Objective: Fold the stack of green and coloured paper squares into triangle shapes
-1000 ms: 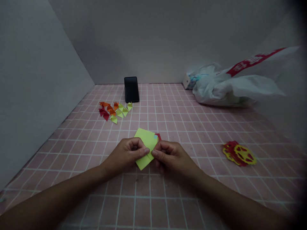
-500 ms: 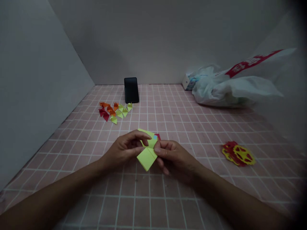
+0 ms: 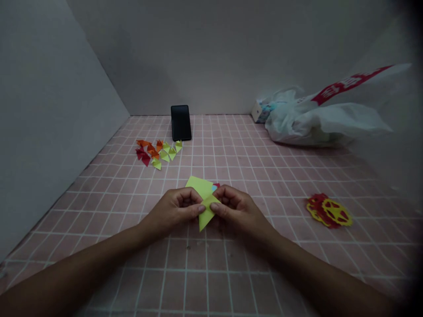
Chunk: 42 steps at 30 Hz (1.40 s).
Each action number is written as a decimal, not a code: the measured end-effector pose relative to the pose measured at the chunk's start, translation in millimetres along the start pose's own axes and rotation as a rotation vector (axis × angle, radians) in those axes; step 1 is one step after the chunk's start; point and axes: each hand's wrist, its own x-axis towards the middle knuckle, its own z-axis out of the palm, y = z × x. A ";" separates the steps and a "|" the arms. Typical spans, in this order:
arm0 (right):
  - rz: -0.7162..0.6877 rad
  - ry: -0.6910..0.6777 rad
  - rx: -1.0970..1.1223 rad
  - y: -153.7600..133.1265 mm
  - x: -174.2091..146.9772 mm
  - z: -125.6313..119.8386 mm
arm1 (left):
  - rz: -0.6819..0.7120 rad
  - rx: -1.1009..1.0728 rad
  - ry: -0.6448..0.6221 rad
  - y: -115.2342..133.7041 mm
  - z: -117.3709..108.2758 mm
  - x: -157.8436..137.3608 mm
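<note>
Folded yellow paper (image 3: 207, 213): in the near middle of the scene, between the two hands, one corner pointing to the near side.
Left hand (image 3: 181, 206): thumb and bent forefinger pinch the paper's left edge.
Right hand (image 3: 236, 206): thumb and forefinger close on its right edge; some fingertips are hidden.
Crease risk: the thumbs nearly meet, so uneven pressure could set a fold off line and skew the point.
Tear risk: the paper looks thin; pulling the hands apart could rip it, and a slack pinch could let layers spring open.
Yellow sheet (image 3: 197, 182): just beyond the hands, with a light blue patch (image 3: 214, 188) and a red corner (image 3: 217, 185) at its right; the knuckles are close enough to nudge it.
Small folded figures (image 3: 155, 154): far left, in red, orange and yellow, near a dark phone (image 3: 181, 123).
Cut-outs (image 3: 329, 211): red and yellow, overlapping, well right of the hands.
White plastic bag (image 3: 307, 125): far right, against a small box (image 3: 259, 111).
Surface (image 3: 251, 277): pink with a white grid, slightly wavy.
Room: pale walls (image 3: 191, 57) rise left, far and right; dim light could hide a faint crease.
</note>
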 end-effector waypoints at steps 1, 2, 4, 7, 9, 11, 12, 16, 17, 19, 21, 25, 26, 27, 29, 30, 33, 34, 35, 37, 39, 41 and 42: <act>0.036 0.015 -0.025 -0.1 -0.5 1.6 | -0.004 -0.013 0.000 -0.8 0.2 0.4; 0.029 0.031 -0.048 -0.3 -1.2 3.1 | -0.005 -0.027 0.001 -1.3 0.3 0.7; 0.002 0.063 -0.109 -0.3 -2.8 5.4 | -0.001 -0.049 -0.002 -1.8 0.5 0.8; -0.071 0.096 -0.184 0.4 -4.8 6.0 | 0.007 -0.073 -0.009 -1.3 1.1 0.5; -0.123 0.111 -0.222 1.0 -5.7 5.6 | 0.006 -0.099 -0.004 -1.0 1.9 0.0; -0.152 0.112 -0.206 1.5 -5.8 5.4 | 0.003 -0.132 0.013 -1.4 2.9 -0.7; -0.142 0.105 -0.172 1.7 -5.6 5.3 | 0.003 -0.149 0.022 -2.0 3.2 -1.2; -0.060 0.054 -0.058 2.6 -4.2 4.1 | 0.024 -0.188 0.041 -6.1 3.1 -2.5; -0.076 0.051 -0.081 2.8 -4.0 3.3 | 0.028 -0.194 0.046 -7.0 2.8 -2.6; -0.160 0.057 -0.187 3.0 -4.1 1.5 | 0.028 -0.205 0.055 -8.0 2.5 -2.4; -0.266 0.068 -0.329 2.6 -4.5 -0.3 | 0.022 -0.219 0.057 -7.8 2.4 -2.0; -0.434 0.047 -0.505 1.2 -4.7 -3.3 | 0.026 -0.208 0.049 -5.7 2.8 -2.2; -0.464 0.038 -0.528 0.9 -4.3 -3.8 | 0.031 -0.199 0.049 -5.3 2.9 -2.6; -0.490 0.031 -0.551 0.5 -3.9 -4.1 | 0.035 -0.195 0.051 -4.9 3.1 -3.2; -0.535 0.021 -0.592 -0.4 -2.8 -4.4 | 0.033 -0.210 0.056 -4.3 3.4 -4.2; -0.551 0.016 -0.609 -0.9 -2.3 -4.4 | 0.028 -0.225 0.058 -4.2 3.6 -4.6; -0.580 0.000 -0.637 -2.0 -1.1 -4.2 | 0.020 -0.234 0.066 -4.4 3.7 -4.4; -0.583 -0.011 -0.640 -2.1 -1.0 -4.1 | 0.024 -0.226 0.068 -4.6 3.6 -4.0; -0.582 -0.022 -0.641 -1.8 -1.2 -3.9 | 0.031 -0.216 0.071 -4.6 3.5 -3.5; -0.549 -0.033 -0.626 -0.8 -2.2 -3.3 | 0.044 -0.195 0.082 -4.3 3.3 -2.6; -0.450 -0.015 -0.551 0.4 -3.7 -2.1 | 0.052 -0.180 0.103 -3.3 3.2 -2.2; -0.303 0.008 -0.394 0.9 -5.0 -0.7 | 0.061 -0.162 0.135 -2.1 3.3 -2.4; -0.233 0.007 -0.303 0.7 -5.3 -0.1 | 0.067 -0.151 0.152 -1.7 3.4 -2.5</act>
